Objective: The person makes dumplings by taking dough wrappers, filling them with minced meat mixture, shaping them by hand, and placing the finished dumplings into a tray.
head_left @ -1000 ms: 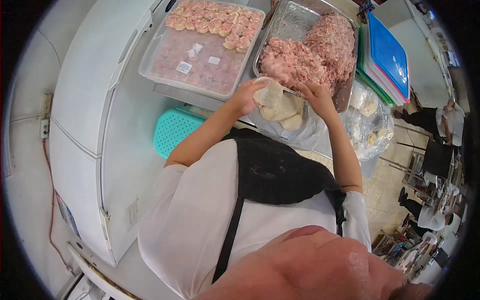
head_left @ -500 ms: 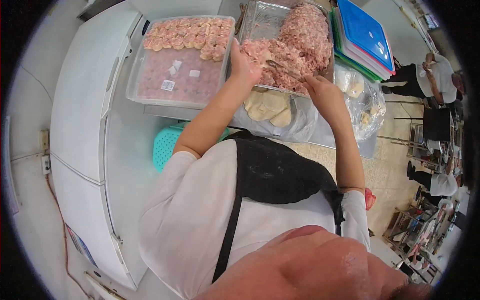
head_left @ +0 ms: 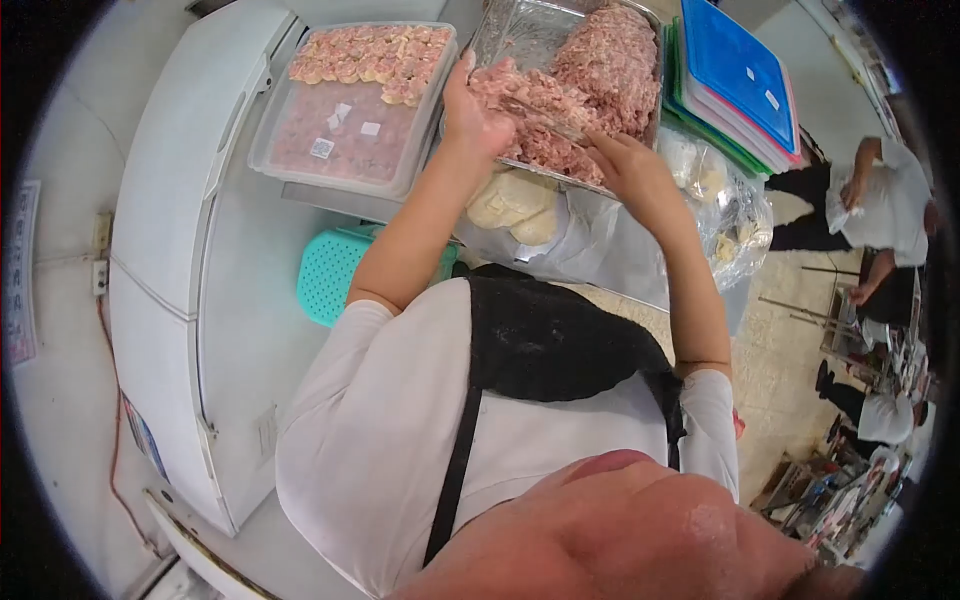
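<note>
My left hand [head_left: 478, 122] is cupped at the left edge of a metal tray [head_left: 500, 30] of pink ground meat [head_left: 610, 70]. Some meat lies against its fingers; whatever else it holds is hidden. My right hand [head_left: 637, 172] is closed round the end of a thin, flat spatula [head_left: 545, 117]. The blade reaches left across the meat toward my left hand. Just below the tray, round pale dough wrappers [head_left: 510, 205] lie in a loose pile on plastic. Left of my left hand, small meat-filled dumplings [head_left: 370, 55] stand in rows on a translucent container [head_left: 345, 140].
Blue, white and green lids [head_left: 740, 70] are stacked right of the tray. Plastic-wrapped dough [head_left: 735, 235] lies below them. A turquoise perforated basket [head_left: 330, 275] sits under the counter, beside a white refrigerator [head_left: 190, 250]. Other people [head_left: 885, 190] stand at the far right.
The view has shifted slightly. My right hand has moved a little left with the spatula, closer to my left hand. At the right, a person has changed posture.
</note>
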Motion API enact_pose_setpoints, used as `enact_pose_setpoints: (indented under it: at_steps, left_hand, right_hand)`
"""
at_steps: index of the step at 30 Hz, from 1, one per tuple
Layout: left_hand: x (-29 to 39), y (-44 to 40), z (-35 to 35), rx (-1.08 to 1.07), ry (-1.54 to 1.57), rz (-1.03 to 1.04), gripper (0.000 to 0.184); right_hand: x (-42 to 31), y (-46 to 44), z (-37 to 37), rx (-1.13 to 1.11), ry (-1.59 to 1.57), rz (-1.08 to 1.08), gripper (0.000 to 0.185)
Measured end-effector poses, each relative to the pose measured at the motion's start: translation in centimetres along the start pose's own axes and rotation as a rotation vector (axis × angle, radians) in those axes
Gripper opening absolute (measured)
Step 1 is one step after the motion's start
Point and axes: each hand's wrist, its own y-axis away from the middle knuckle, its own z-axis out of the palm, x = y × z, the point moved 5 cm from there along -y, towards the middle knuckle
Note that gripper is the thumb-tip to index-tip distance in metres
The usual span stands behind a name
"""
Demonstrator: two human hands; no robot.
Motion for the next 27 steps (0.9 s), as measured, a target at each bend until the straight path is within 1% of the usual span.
enact_pose_setpoints:
  at_steps: [1, 4, 5, 6, 7, 8, 10, 14, 16, 17, 19, 20, 22, 23, 25, 26, 27]
  left_hand:
    - [0.1, 0.0, -0.1, -0.033, 0.052, -0.012, 0.055]
    - [-0.6, 2.4, 1.8, -0.3, -0.516, 0.095, 0.049]
    - [-0.5, 3.0, 2.4, -0.305, -0.787, 0.173, 0.052]
    - [-0.3, 3.6, 3.2, -0.305, -1.057, 0.25, 0.055]
    - [-0.3, 4.0, 4.2, -0.348, -1.233, 0.355, 0.055]
    - [-0.3, 4.4, 5.1, -0.377, -1.404, 0.475, 0.055]
    - [-0.4, 5.5, 6.9, -0.54, -1.555, 0.771, 0.049]
    - [-1.0, 4.7, 5.9, -0.625, -1.663, 0.354, 0.032]
    - [-1.3, 4.8, 6.2, -0.687, -1.686, 0.158, 0.026]
    - [-1.4, 4.7, 5.9, -0.686, -1.82, 0.193, 0.03]
    - [-1.8, 4.4, 4.6, -0.686, -2.092, 0.265, 0.04]
    - [-1.7, 4.2, 4.0, -0.612, -2.089, 0.286, 0.039]
    - [-1.5, 3.8, 2.4, -0.468, -2.075, 0.329, 0.04]
    - [-1.3, 2.9, 0.6, -0.385, -2.004, 0.333, 0.037]
    - [-0.6, 0.4, -3.0, -0.224, -1.852, 0.346, 0.034]
    - [-0.5, 0.3, -3.1, -0.219, -1.849, 0.3, 0.035]
    - [-0.5, 0.5, -2.8, -0.213, -1.844, 0.25, 0.037]
  right_hand:
    - [0.7, 0.1, -0.8, 0.02, -0.076, -0.046, 0.026]
    - [3.6, 1.4, -1.6, -0.074, -0.567, 0.362, 0.031]
    - [4.7, 1.7, -0.8, -0.167, -0.676, 0.384, 0.033]
    - [4.8, 1.9, -0.8, -0.236, -0.717, 0.387, 0.032]
    - [4.6, 2.1, -1.0, -0.307, -0.756, 0.387, 0.032]
    - [4.4, 2.2, -1.1, -0.381, -0.794, 0.384, 0.033]
    - [4.2, 2.5, -1.7, -0.379, -0.766, 0.308, 0.033]
    - [4.6, 2.7, -0.3, -0.392, -0.752, 0.196, 0.034]
    - [5.5, 2.7, 1.3, -0.503, -0.739, 0.223, 0.035]
    - [6.1, 2.7, 2.2, -0.556, -0.732, 0.236, 0.035]
    - [8.2, 2.4, 4.6, -0.356, -0.657, -0.038, 0.036]
    - [8.9, 2.3, 4.9, -0.253, -0.616, -0.169, 0.037]
    - [10.0, 1.3, 4.0, -0.242, -0.435, -0.071, 0.036]
    - [10.1, 0.9, 3.1, -0.237, -0.342, -0.022, 0.035]
    - [6.8, 1.6, 0.0, -0.046, -0.112, -0.019, 0.032]
    - [5.1, 1.7, -0.9, 0.05, 0.003, -0.02, 0.031]
    - [4.4, 1.5, -0.2, 0.008, -0.022, -0.005, 0.03]
